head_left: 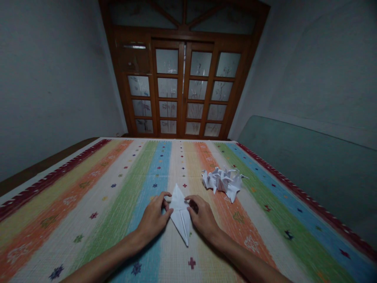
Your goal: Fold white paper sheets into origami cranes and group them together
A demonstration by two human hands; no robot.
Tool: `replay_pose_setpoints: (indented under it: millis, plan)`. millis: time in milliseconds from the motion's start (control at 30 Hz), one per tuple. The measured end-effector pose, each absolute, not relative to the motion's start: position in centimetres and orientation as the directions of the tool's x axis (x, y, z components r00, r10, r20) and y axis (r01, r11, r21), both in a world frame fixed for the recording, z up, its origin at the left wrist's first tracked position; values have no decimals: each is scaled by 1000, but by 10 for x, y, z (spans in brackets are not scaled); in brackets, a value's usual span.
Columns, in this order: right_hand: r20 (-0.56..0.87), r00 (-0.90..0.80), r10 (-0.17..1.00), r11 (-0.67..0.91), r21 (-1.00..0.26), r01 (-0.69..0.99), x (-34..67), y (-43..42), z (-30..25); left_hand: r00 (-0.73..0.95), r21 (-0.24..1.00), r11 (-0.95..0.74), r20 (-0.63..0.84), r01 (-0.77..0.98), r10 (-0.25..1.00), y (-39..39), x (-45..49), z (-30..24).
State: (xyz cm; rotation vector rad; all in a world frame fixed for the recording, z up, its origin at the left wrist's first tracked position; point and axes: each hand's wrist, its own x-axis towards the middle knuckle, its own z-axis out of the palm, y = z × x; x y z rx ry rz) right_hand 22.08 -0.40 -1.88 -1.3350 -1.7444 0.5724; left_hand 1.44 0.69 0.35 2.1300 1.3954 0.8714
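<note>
Head view: a wooden double door (184, 90) with frosted, flower-patterned glass panes fills the far end of the room, between grey walls (50, 78). A broad cloth (118, 220) with long stripes of red, orange, green, blue and cream, dotted with small stitched motifs, covers the surface below; a pale green panel (294, 165) leans along its right side. Right of centre on the cloth lies a pile of white origami cranes (224, 182). Just left of it, near the person, sits a folded white paper (179, 214), a narrow, pointed kite shape. Its long axis runs away from the person, tilted slightly, with the far tip leaning left and the near tip right. The left hand (153, 220) and right hand (203, 218) flank it, fingers curled narrowly onto its opposite edges.
</note>
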Motion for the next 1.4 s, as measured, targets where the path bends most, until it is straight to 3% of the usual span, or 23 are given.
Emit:
replay_pose_setpoints:
  millis: [367, 567, 733, 867, 1233, 1400]
  plan:
    - [434, -137, 890, 434, -717, 545, 222, -8, -17, 546, 653, -566, 268, 503, 794, 5, 7, 6]
    - [417, -254, 873, 486, -699, 524, 223, -12, -11, 640, 547, -642, 231, 538, 733, 4, 4, 9]
    - [407, -344, 846, 532, -665, 523, 225, -18, -1, 651, 418, -729, 341, 542, 679, 11, -2, 9]
    - [372, -451, 811, 574, -654, 493, 227, -20, 4, 692, 436, -776, 374, 456, 617, 15, -5, 10]
    - [379, -449, 809, 582, -622, 524, 231, -18, 2, 670, 487, -716, 305, 501, 677, 15, -3, 14]
    - [374, -377, 848, 530, -563, 634, 229, -17, 0, 618, 523, -672, 309, 524, 723, 16, 4, 12]
